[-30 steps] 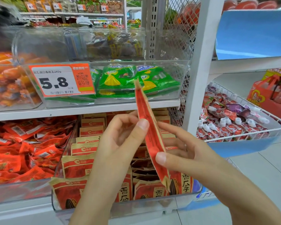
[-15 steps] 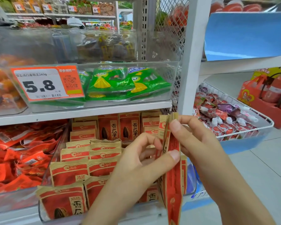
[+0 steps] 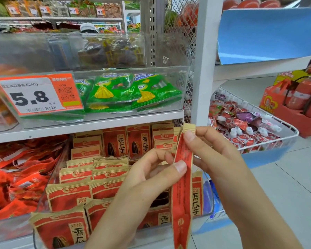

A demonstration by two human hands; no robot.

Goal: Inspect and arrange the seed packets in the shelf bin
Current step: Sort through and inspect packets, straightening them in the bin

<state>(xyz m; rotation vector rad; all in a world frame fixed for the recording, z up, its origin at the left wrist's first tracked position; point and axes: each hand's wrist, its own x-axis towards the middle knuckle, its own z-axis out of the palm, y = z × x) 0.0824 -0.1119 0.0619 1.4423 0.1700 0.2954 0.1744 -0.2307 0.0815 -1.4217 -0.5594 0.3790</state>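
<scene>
A red and tan seed packet [image 3: 181, 191] hangs edge-on in front of the clear shelf bin [image 3: 43, 200], over its right side. My left hand [image 3: 147, 178] pinches the packet's middle with the thumb in front. My right hand [image 3: 210, 151] pinches its tan top edge between thumb and fingers. The bin holds several matching red seed packets [image 3: 70, 193] in rows, some upright at the back, some leaning forward at the front.
A clear bin of green snack bags [image 3: 133, 92] with an orange 5.8 price tag [image 3: 38, 94] sits on the shelf above. Loose red packets [image 3: 16, 177] fill the bin to the left. A white wire basket [image 3: 284, 135] of small sachets juts out on the right.
The packet has swung from tilted and raised to hanging nearly straight down, lower in front of the bin. My right hand moved up to its top edge; my left still pinches the middle.
</scene>
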